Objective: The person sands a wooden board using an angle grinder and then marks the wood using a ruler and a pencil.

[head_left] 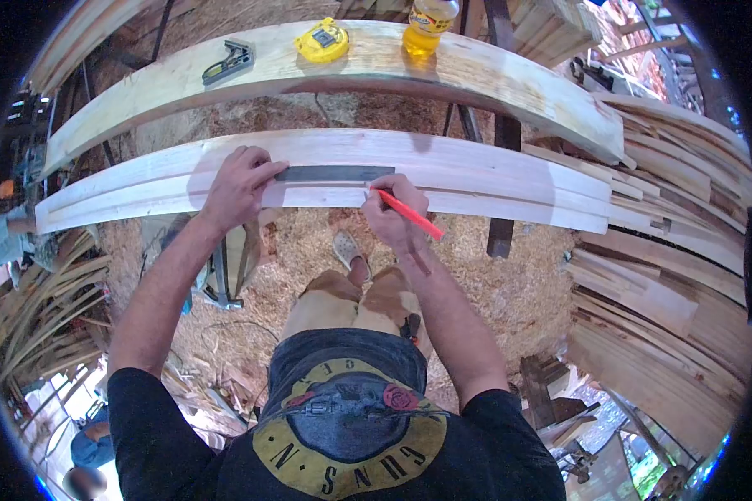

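A long pale wooden board (493, 171) with a groove along it lies crosswise in front of me. On it rests a dark flat metal ruler (334, 174). My left hand (241, 185) presses the ruler's left end with closed fingers. At the ruler's right end, my right hand (395, 209) grips a red pencil (414, 217), its tip down at the board near the groove.
A thicker beam (510, 79) behind carries a small hand plane (229, 63), a yellow tape measure (322, 40) and a bottle of yellow liquid (429, 29). Stacked planks (668, 317) stand right, thin strips (46, 301) left. A person (92, 442) is at the lower left.
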A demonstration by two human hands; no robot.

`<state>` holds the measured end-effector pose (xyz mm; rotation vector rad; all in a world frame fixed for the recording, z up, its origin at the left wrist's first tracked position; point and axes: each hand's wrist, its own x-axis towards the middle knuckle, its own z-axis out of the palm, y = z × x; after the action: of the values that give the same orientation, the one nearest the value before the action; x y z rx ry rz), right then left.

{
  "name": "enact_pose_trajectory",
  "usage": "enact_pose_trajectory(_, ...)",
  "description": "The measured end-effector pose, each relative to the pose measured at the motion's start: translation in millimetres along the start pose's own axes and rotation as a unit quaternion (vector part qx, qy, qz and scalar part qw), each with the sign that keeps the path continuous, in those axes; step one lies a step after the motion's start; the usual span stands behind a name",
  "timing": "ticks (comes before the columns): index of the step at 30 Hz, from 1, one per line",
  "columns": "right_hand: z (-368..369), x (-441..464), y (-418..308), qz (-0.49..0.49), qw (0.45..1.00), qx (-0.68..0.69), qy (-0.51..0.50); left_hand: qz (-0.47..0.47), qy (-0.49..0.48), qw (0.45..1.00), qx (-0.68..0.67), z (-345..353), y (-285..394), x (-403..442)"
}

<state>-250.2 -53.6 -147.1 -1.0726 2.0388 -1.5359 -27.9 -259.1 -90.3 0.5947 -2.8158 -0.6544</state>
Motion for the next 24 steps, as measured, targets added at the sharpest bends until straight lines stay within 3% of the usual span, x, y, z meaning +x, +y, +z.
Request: enact_pose_trajectory(24, 4.3, 0.1, 3.5, -0.026, 1.0, 0.007, 0.006, 0.009, -0.003, 1.0, 0.0, 1.1, -2.4, 1.0)
